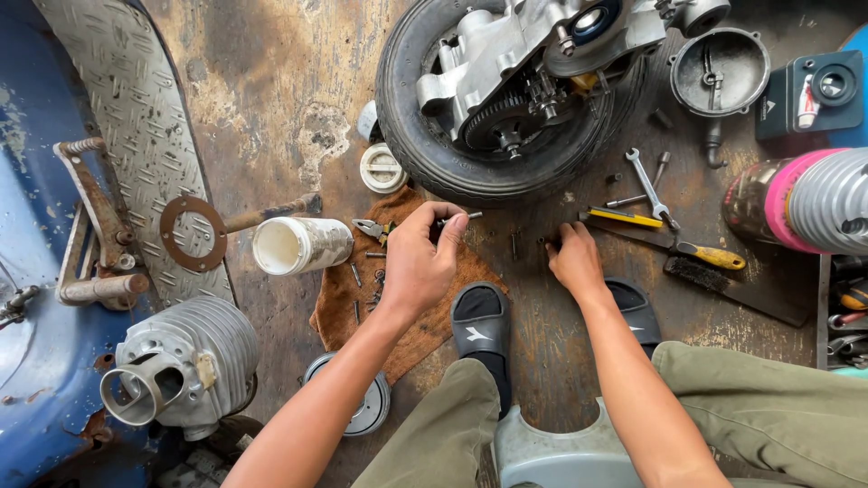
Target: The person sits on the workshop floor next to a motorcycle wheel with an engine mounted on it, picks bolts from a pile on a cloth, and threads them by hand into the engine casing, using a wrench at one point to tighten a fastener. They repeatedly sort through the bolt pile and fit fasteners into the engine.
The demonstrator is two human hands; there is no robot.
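Observation:
My left hand (420,258) hovers over a brown rag (339,294) on the workshop floor, fingers pinched on a thin metal pin or bolt (466,216). Several small screws and a pair of pliers (372,229) lie on the rag beside it. My right hand (572,259) reaches down to the stained floor, fingertips closing on a small dark part that is mostly hidden under them. Just beyond both hands stands a scooter wheel with its engine block (506,90), gears exposed.
A white plastic jar (298,245) lies on its side left of the rag. A finned cylinder (181,361) sits at lower left near a blue scooter body (36,271). Wrenches (651,185), a yellow tool (624,218) and a wire brush (696,258) lie at right.

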